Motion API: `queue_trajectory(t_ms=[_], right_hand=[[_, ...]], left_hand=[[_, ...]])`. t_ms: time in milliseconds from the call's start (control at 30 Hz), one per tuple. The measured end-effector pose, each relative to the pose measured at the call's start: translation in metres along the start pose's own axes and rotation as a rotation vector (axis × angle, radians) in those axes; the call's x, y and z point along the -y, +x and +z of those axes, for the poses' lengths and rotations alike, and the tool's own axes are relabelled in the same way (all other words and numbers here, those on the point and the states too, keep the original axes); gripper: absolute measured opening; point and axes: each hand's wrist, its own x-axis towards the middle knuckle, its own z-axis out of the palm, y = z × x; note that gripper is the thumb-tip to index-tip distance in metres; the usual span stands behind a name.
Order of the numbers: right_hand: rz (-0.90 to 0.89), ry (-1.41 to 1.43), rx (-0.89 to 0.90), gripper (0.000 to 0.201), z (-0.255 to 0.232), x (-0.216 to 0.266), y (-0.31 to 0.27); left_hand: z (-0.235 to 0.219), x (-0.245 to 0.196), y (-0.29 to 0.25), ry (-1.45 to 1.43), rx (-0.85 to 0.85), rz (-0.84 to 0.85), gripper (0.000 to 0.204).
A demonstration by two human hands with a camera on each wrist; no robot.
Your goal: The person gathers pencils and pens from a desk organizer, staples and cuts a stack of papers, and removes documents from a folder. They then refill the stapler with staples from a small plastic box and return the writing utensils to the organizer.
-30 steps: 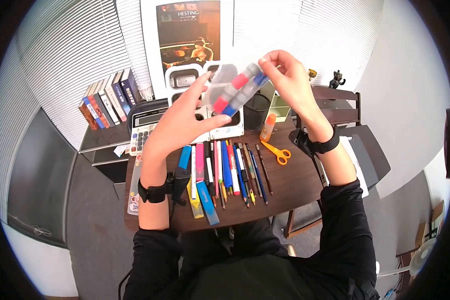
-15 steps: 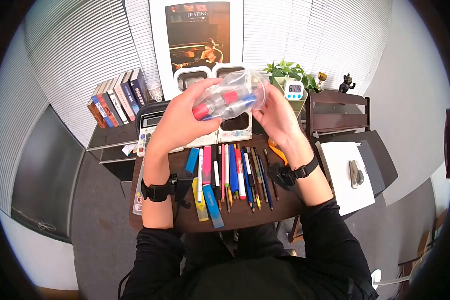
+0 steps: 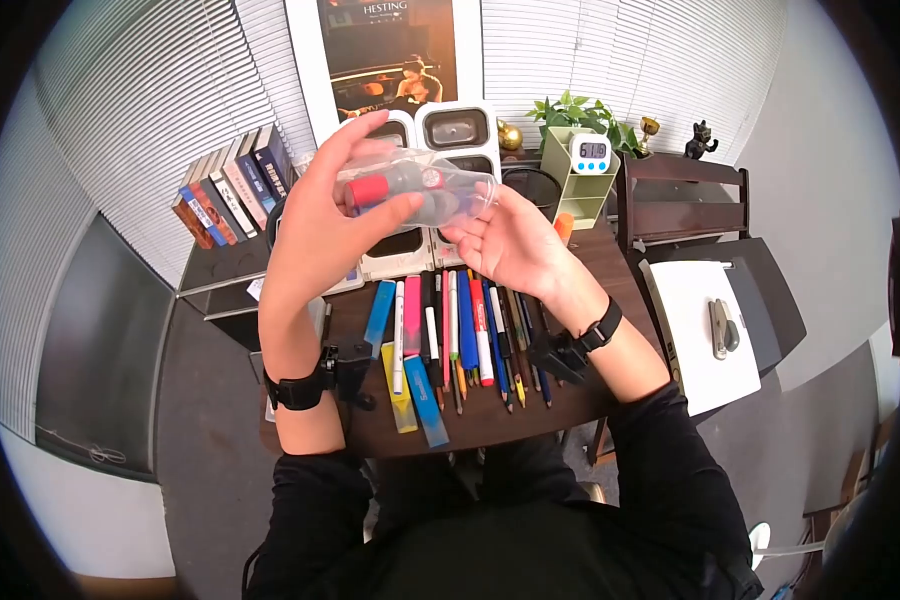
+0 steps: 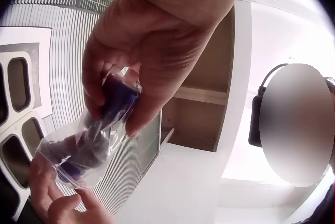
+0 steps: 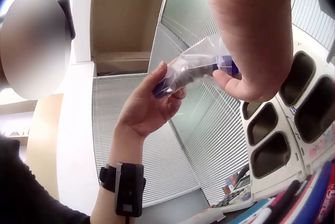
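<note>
A clear plastic bag [image 3: 450, 208] holding short, thick red, grey and blue pieces is raised above the far part of the table. My left hand [image 3: 315, 235] grips its left end, thumb along the near side and fingers on the far side. Through the film, a red piece [image 3: 367, 190] shows in the head view and a blue piece [image 4: 119, 101] in the left wrist view. Palm upward, my right hand [image 3: 520, 245] holds the bag's other end with bent fingers. The right wrist view shows its curled finger [image 5: 233, 84] against the bag.
Pens, pencils and highlighters [image 3: 460, 330] lie in a row on the table [image 3: 490, 425] below my hands. Behind stand a white compartment box [image 3: 455, 128], a black mesh cup [image 3: 532, 190] and a green organizer [image 3: 582, 195] with a timer [image 3: 590, 153]. A stapler [image 3: 722, 328] lies at right.
The bag has swung from a steep slant to nearly level and moved left. My right hand has gone from the bag's upper end to below its right end, turning palm up.
</note>
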Motion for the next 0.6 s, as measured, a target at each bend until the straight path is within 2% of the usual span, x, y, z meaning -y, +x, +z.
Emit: queue_trajectory(t_ms=[67,167,433,600], right_hand=[[0.039,0.026,0.035,0.031,-0.003,-0.001,0.003],[0.057,0.096,0.074,0.037,-0.006,-0.003,0.004],[0.226,0.238,0.106,0.041,-0.007,-0.016,0.008],[0.129,0.156,0.085,0.042,0.000,-0.020,0.005]], left_hand=[[0.004,-0.001,0.003,-0.054,-0.086,0.060,0.053],[0.007,-0.005,0.005,-0.102,-0.148,0.064,0.044],[0.014,0.000,0.005,-0.069,-0.220,0.118,0.024],[0.019,0.001,0.005,-0.120,-0.235,0.139,0.021]])
